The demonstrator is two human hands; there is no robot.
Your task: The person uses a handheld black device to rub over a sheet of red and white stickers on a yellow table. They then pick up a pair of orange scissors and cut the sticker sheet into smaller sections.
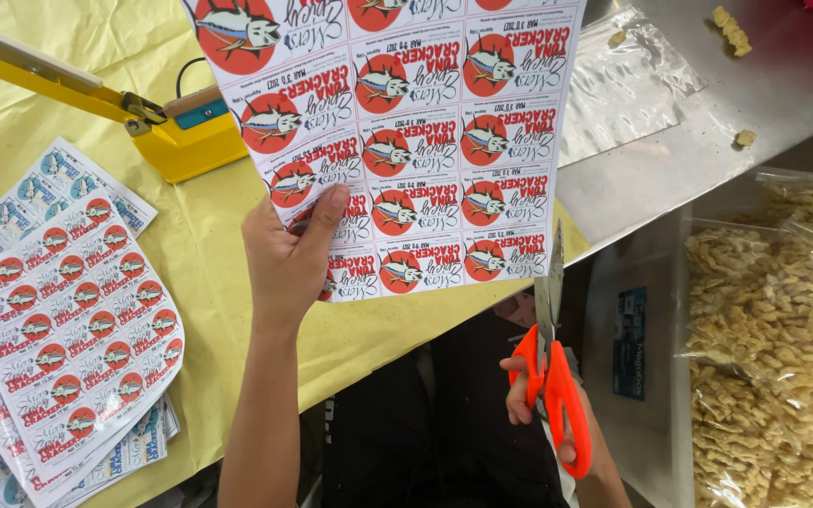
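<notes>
The left hand [286, 266] gripped the lower left corner of 1 printed label sheet [425, 122], thumb pressed on its face, holding it up over the yellow tablecloth [199, 245]. The right hand [538, 390] had its fingers through the orange scissors [552, 367], blades nearly closed at the sheet's lower right edge. More label sheets [58, 329] lay left.

Bright, even light fills the view, colours strong on the yellow tabletop [199, 254]. Soft glare whitens the steel counter [708, 141] and the clear plastic bag [628, 85]. Shadows are faint, darkest under the tabletop edge. The sticker sheet [406, 132] is sharp; lines bow slightly toward the frame's edges.
</notes>
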